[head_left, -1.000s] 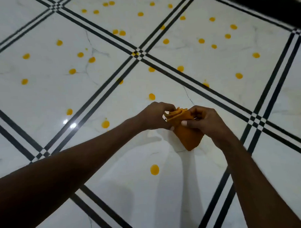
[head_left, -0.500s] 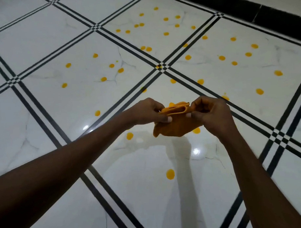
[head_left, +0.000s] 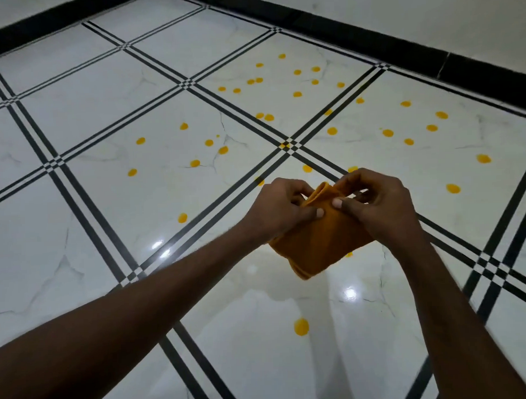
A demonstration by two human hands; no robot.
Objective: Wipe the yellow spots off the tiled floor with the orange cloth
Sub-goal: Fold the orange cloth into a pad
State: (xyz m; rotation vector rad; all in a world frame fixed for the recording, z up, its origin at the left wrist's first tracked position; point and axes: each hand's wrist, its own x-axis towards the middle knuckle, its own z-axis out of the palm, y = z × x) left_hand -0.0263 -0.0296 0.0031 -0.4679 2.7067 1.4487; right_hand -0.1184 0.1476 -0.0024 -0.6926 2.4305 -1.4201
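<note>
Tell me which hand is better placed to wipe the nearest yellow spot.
Probably the right hand: the nearest spot lies below the orange cloth, nearer the right forearm. Both hands pinch it; the left hand would reach across.

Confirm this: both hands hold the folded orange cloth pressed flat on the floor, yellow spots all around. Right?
Not quite. The head view shows both hands holding the folded cloth up above the floor, not pressed on it. The yellow spots are all around.

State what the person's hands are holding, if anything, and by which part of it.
Both the left hand and the right hand pinch the folded orange cloth at its top edge; the rest hangs below.
</note>
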